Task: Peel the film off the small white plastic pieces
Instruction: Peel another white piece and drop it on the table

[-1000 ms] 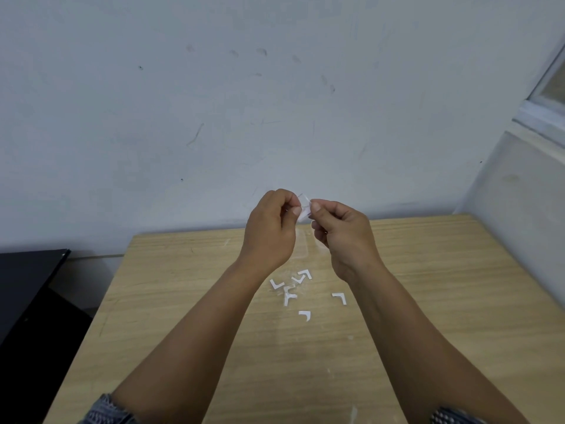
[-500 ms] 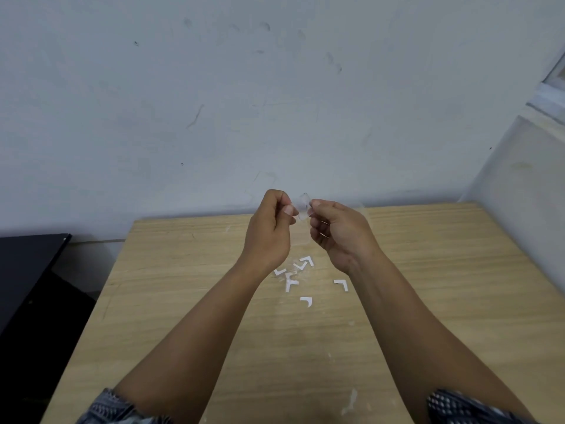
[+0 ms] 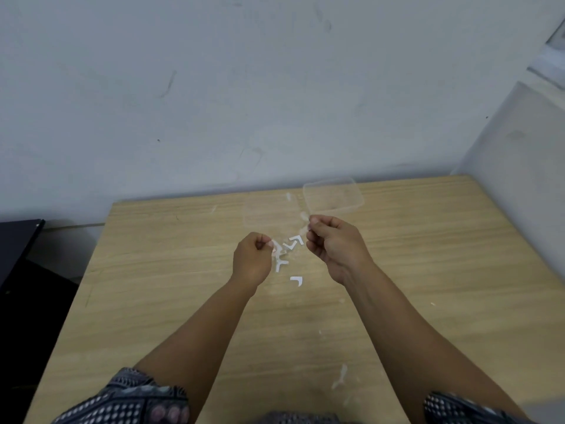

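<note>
My left hand (image 3: 253, 259) pinches a small white plastic piece (image 3: 276, 246) between thumb and forefinger, low over the wooden table (image 3: 171, 270). My right hand (image 3: 334, 244) is a short way to its right and pinches a strip of clear film (image 3: 303, 229) that hangs from its fingertips. The two hands are apart. Several white L-shaped pieces lie on the table between and below them, such as one (image 3: 296, 241) by my right hand and one (image 3: 296, 280) nearer me.
Two clear shallow plastic trays (image 3: 334, 195) (image 3: 269, 212) sit at the table's far edge against the grey wall. Scraps of film (image 3: 339, 377) lie on the near right of the table. A black surface (image 3: 18, 240) stands left of the table.
My hands were together at chest height working one piece; they have dropped toward the table and drawn apart, the film now in my right hand and the piece in my left.
</note>
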A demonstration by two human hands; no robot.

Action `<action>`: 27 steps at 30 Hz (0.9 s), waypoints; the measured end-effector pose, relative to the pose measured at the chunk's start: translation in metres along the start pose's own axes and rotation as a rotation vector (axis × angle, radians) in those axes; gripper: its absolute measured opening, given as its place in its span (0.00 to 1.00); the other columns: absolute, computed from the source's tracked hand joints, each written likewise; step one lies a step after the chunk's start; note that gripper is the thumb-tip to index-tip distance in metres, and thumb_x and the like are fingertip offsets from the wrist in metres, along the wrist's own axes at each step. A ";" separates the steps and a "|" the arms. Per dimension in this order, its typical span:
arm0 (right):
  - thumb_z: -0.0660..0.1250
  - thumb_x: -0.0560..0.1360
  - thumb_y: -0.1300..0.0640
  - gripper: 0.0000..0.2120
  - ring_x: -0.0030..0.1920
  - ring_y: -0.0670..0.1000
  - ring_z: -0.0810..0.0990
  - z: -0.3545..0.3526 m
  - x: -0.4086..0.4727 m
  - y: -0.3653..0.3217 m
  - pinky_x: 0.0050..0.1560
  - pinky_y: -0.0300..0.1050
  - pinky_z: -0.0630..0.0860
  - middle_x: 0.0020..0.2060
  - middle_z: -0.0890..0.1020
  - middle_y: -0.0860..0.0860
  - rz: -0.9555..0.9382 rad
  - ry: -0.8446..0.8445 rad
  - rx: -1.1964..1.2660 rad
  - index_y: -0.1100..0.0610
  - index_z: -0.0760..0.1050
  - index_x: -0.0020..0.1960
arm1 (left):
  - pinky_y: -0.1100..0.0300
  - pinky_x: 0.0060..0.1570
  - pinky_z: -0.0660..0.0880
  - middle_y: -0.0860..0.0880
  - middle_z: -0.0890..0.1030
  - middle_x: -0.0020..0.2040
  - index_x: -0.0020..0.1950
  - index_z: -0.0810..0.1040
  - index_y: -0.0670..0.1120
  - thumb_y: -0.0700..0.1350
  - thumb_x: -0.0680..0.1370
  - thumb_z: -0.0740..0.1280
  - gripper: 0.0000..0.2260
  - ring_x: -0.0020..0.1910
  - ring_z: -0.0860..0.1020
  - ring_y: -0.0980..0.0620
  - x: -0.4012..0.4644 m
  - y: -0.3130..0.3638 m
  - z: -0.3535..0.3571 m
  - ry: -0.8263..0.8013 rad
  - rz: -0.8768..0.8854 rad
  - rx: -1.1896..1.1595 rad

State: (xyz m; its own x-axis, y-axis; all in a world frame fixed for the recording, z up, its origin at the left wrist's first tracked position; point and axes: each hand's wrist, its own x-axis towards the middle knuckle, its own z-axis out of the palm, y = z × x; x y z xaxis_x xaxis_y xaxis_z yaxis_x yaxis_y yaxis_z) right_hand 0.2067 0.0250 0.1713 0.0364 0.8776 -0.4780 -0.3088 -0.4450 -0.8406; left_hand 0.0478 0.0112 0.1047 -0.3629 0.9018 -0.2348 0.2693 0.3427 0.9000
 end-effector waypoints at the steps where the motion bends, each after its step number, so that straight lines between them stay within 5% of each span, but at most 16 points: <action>1: 0.70 0.77 0.62 0.01 0.34 0.46 0.78 -0.004 0.002 0.005 0.39 0.41 0.79 0.34 0.80 0.51 0.013 0.009 -0.004 0.58 0.81 0.47 | 0.59 0.42 0.74 0.50 0.81 0.42 0.42 0.78 0.48 0.40 0.77 0.66 0.05 0.42 0.79 0.50 0.002 -0.009 0.003 -0.017 -0.034 0.015; 15: 0.69 0.77 0.62 0.02 0.37 0.47 0.80 -0.033 0.011 0.047 0.41 0.42 0.80 0.37 0.81 0.52 0.114 0.085 -0.075 0.59 0.81 0.49 | 0.55 0.54 0.78 0.48 0.85 0.47 0.45 0.85 0.45 0.39 0.75 0.70 0.04 0.48 0.81 0.49 0.010 -0.057 0.027 -0.132 -0.152 0.206; 19: 0.70 0.77 0.62 0.02 0.38 0.48 0.80 -0.029 0.011 0.047 0.43 0.43 0.80 0.38 0.82 0.52 0.107 0.082 -0.087 0.59 0.81 0.48 | 0.56 0.48 0.79 0.49 0.85 0.45 0.45 0.85 0.47 0.40 0.75 0.70 0.04 0.45 0.82 0.50 0.009 -0.054 0.022 -0.135 -0.153 0.180; 27: 0.70 0.76 0.62 0.02 0.38 0.50 0.81 -0.006 0.001 0.049 0.45 0.45 0.81 0.35 0.82 0.54 0.103 0.059 -0.070 0.61 0.80 0.48 | 0.70 0.42 0.74 0.57 0.83 0.41 0.46 0.83 0.51 0.41 0.77 0.69 0.05 0.40 0.80 0.61 -0.005 -0.015 0.003 -0.087 0.207 0.009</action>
State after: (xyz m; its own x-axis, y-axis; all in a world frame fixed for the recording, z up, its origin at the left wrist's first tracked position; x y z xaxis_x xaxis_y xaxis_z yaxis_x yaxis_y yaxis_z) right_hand 0.1975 0.0027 0.1284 0.0647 0.8155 -0.5752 -0.2470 -0.5453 -0.8010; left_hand 0.0483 0.0019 0.0909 -0.2203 0.9724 -0.0764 0.3380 0.1496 0.9292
